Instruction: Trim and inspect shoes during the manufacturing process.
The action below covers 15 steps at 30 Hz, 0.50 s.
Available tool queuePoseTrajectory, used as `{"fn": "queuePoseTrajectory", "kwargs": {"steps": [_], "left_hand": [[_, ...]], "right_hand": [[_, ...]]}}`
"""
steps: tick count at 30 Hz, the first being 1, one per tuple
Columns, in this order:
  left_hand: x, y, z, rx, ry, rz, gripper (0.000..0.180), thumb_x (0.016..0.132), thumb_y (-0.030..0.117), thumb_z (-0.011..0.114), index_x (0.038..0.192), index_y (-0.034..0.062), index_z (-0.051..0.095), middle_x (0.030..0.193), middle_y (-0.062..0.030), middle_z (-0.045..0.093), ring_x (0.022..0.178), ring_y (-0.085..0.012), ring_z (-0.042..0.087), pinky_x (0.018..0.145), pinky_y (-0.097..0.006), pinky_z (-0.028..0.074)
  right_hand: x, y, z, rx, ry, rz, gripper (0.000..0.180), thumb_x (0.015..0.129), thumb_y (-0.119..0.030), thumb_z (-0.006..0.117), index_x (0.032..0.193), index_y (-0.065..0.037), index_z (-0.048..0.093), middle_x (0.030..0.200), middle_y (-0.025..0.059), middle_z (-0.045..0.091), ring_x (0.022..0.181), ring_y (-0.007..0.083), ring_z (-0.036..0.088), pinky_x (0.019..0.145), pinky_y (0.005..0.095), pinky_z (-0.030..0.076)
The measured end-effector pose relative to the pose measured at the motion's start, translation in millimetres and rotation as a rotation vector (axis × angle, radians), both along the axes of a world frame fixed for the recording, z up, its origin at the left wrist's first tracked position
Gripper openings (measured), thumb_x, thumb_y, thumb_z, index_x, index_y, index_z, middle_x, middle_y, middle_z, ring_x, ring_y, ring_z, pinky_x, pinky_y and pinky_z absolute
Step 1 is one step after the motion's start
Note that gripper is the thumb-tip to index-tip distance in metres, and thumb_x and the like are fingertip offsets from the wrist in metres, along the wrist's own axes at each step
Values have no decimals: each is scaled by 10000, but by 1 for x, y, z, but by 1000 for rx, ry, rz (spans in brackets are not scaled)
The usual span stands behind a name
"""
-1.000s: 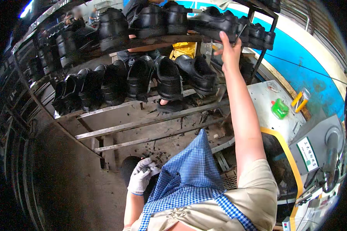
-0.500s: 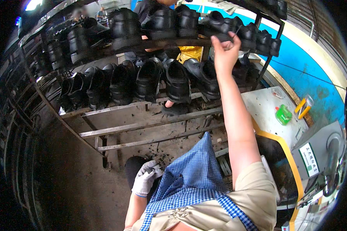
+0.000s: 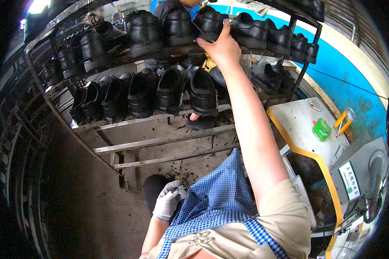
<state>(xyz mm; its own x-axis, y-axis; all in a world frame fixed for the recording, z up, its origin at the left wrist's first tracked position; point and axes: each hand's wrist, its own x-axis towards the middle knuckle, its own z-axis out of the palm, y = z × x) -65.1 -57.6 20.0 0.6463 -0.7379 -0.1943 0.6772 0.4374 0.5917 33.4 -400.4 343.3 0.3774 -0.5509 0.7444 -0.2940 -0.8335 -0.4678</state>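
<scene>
Bare and raised to the rack's upper shelf, my right hand (image 3: pixel 224 49) spans the lower heel of a black shoe (image 3: pixel 209 21), thumb on its left and forefinger on its right. A thin dark line runs across the shoe near my thumb; I cannot tell whether it is a loose strip. My left hand (image 3: pixel 167 201), in a white knit glove, rests low beside the blue checked apron (image 3: pixel 216 183) with curled fingers. A small dark bit shows at those fingers, too little of it to name. More black shoes (image 3: pixel 177 28) stand on both sides of my right hand.
The metal rack (image 3: pixel 160 142) bears a second row of black shoes (image 3: pixel 170 88) below. Behind it stands another person (image 3: pixel 160 11). On my right, a white worktable (image 3: pixel 291 114) with a yellow edge holds a green container (image 3: pixel 321 129), beside a grey machine (image 3: pixel 358 168). Dark scraps litter the floor.
My right hand has moved left along the upper shelf, from a pinched pose to fingers spread round a shoe. The view has shifted slightly. My gloved left hand stays low, fingers curled.
</scene>
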Motion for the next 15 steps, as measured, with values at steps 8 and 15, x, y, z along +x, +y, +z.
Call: {"fn": "queuePoseTrajectory", "kwargs": {"steps": [8,15], "left_hand": [[0,1,3,-12,13,-11,251,850,67,610,1094,51,556,951,-88,605,896,-229,593,855,-407,492],[4,3,13,-13,-185,116,307,847,63,597,1147,53,531,966,-79,613,895,-212,599,852,-375,492]], "right_hand": [[-75,-31,-36,40,-541,298,814,684,-348,777,1300,-36,345,1077,230,628,969,304,641,864,381,487],[-211,23,-103,493,-1281,693,490,791,-236,460,1205,24,503,1168,171,556,670,139,562,339,180,333]]}}
